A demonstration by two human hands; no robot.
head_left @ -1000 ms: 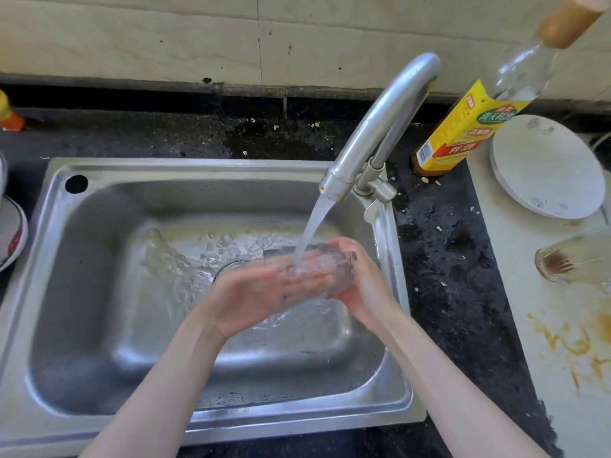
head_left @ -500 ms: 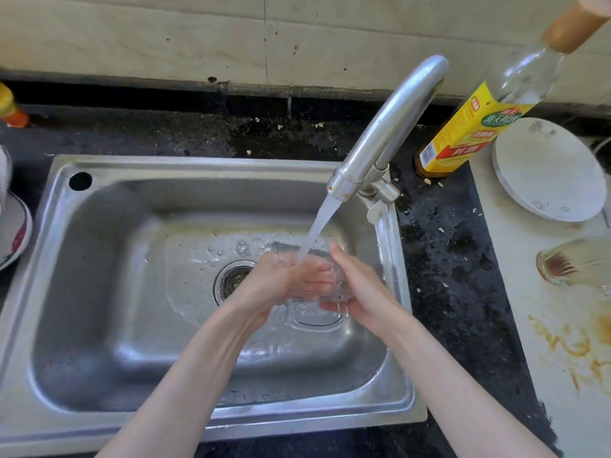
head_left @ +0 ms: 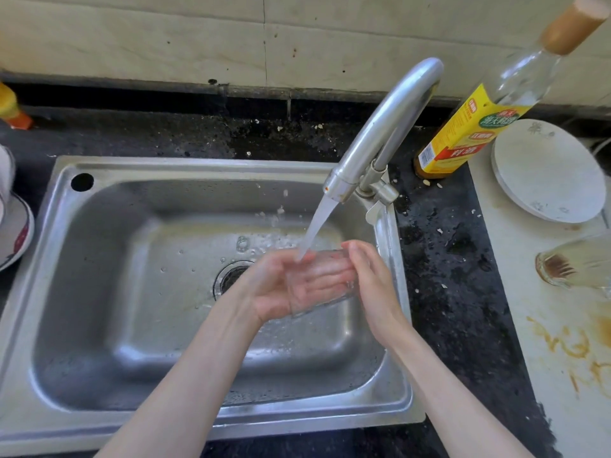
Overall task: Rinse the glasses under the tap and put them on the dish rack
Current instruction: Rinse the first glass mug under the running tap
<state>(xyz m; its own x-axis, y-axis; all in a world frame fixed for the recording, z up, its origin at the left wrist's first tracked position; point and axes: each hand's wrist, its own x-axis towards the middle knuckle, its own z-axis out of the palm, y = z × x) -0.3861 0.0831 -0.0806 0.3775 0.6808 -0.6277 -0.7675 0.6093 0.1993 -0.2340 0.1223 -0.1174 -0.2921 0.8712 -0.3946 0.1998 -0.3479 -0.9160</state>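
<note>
A clear glass (head_left: 325,259) lies on its side over the steel sink (head_left: 132,292), under the water stream (head_left: 317,226) running from the tap (head_left: 390,127). My left hand (head_left: 274,285) is palm up beneath it; its fingers show through the glass and the thumb lies on the top rim. From the right, my right hand (head_left: 373,279) grips the glass's end with fingers curled over the top. A second glass (head_left: 575,266), stained brown at its base, lies on its side on the white board at the right. No dish rack is in view.
A yellow-labelled bottle (head_left: 469,127) stands behind the tap on the black counter. A white plate (head_left: 545,173) sits on the stained white board (head_left: 545,358). Stacked dishes (head_left: 13,226) are at the left edge, and a small orange-yellow bottle (head_left: 10,107) at the far left.
My left hand has turned from back-up over the glass to palm-up under it. The glass has shifted slightly right under the stream, and the right hand keeps hold of its end.
</note>
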